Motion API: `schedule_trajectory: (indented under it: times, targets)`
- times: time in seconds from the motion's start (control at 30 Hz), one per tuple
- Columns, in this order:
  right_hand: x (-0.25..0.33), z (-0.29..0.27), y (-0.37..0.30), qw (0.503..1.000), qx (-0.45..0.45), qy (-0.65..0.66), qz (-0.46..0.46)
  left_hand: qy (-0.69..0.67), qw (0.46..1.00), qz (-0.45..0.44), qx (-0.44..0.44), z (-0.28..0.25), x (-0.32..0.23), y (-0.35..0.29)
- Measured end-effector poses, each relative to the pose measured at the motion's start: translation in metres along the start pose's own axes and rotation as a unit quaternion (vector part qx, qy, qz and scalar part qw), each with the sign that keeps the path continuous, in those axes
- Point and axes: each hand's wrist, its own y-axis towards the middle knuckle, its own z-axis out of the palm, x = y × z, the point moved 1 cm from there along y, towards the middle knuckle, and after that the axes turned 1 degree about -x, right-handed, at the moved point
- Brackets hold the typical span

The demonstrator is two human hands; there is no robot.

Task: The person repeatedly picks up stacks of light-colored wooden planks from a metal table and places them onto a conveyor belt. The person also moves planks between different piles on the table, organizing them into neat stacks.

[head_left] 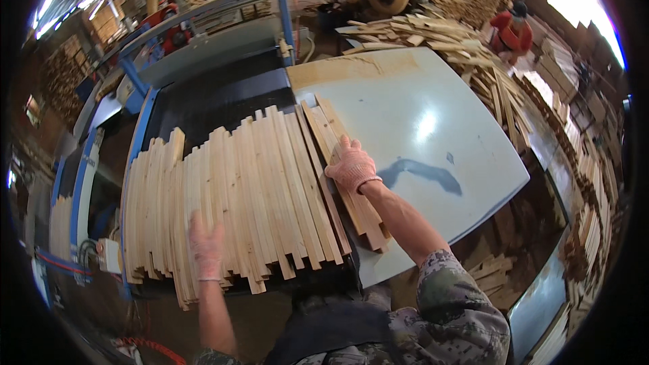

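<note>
The near part of the black belt (203,105) was covered by 1 broad row of pale wooden strips (250,189), laid side by side with uneven ends, while its far part was left bare. At the belt's right edge, 1 smaller group of strips (362,209) was set partly over the grey metal table (473,142), a narrow gap being left between it and the row. The 2 hands were covered by pink gloves. The left hand (206,247) was held unclenched, fingers apart, over the row at the belt's near side; the right hand (353,164) was placed palm-down on the smaller group at the belt's right edge. Because of blur and hidden fingertips, it could not be told whether the row was touched by the left or the group was gripped by the right. The laying was judged well advanced: most of the belt's width was filled, but the right-hand group was not closed up, nor were the ends levelled.
</note>
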Motion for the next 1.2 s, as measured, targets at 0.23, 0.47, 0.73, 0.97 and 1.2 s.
schedule_trajectory:
  times: [0.23, 0.47, 0.73, 0.97, 1.2]
  targets:
    - [-0.084, -0.031, 0.006, 0.997, -0.067, 0.006, 0.037, 0.077, 0.991, -0.047, -0.102, -0.141, 0.149, 0.039]
    - [-0.056, -0.016, -0.003, 0.959, -0.219, -0.054, -0.169, 0.355, 0.897, -0.181, -0.192, -0.248, 0.211, 0.009]
    - [0.000, 0.064, -0.017, 0.985, -0.017, 0.137, -0.106, 0.342, 0.838, -0.361, -0.225, -0.297, 0.191, 0.023]
    - [-0.004, 0.073, -0.011, 0.987, -0.024, 0.142, -0.076, 0.431, 0.850, -0.272, -0.134, -0.322, 0.215, 0.059]
    - [0.027, 0.027, -0.024, 0.990, -0.079, -0.088, -0.079, 0.503, 0.797, -0.273, -0.195, -0.340, 0.279, 0.053]
